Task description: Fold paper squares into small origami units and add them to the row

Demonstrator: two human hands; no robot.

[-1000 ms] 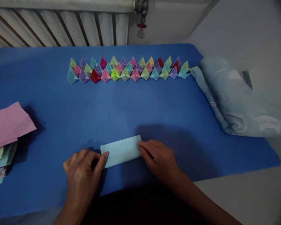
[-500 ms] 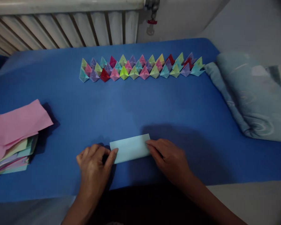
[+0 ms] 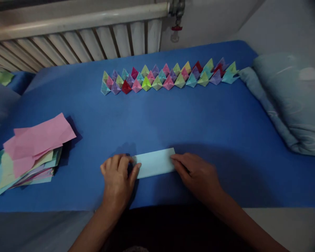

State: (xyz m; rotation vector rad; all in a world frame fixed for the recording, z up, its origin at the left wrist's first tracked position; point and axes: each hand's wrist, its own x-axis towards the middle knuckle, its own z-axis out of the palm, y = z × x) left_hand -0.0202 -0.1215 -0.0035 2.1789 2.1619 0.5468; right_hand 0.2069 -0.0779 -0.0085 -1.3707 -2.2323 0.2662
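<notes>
Near the front edge of the blue bench (image 3: pixel 115 119), I hold a flat, pale-blue paper rectangle (image 3: pixel 156 162): my left hand (image 3: pixel 118 178) has its left end, thumb on top; my right hand (image 3: pixel 198 175) pinches its right end. Pointed multicoloured folded-paper pieces (image 3: pixel 168 83) line the back edge.

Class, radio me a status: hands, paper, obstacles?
Left hand touching light-blue paper; right hand pinching opposite end. Paper stack left, origami rows beyond, both apart from it.
</notes>
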